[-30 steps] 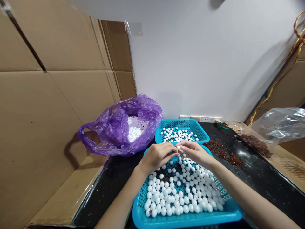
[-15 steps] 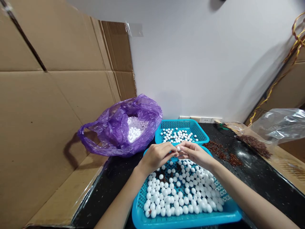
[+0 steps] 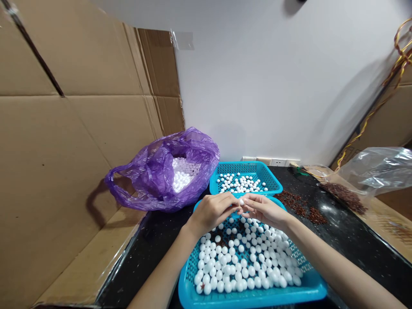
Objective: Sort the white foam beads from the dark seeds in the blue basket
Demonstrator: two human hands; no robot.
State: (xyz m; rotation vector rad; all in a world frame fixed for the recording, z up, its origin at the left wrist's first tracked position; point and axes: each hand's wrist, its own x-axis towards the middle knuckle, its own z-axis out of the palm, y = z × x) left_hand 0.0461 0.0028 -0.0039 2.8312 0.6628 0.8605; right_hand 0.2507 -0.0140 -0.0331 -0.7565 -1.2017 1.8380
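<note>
My left hand [image 3: 212, 210] and my right hand [image 3: 264, 209] meet fingertip to fingertip over the far end of a blue basket [image 3: 257, 296]. Together they pinch one small white ball [image 3: 241, 201]. The basket below them holds several white balls [image 3: 238, 262] and a few small brown pieces. Both hands have their fingers curled in a pinch.
A second blue basket [image 3: 277, 185] with several white balls stands behind. A purple plastic bag [image 3: 151, 176] of white balls lies at the left. Brown bits [image 3: 299, 206] are scattered on the black table [image 3: 350, 240] at the right, near a clear bag [image 3: 376, 169]. Cardboard [image 3: 64, 141] walls the left side.
Both hands stay together at the ball, their fingers shifting only slightly. Nothing else has moved.
</note>
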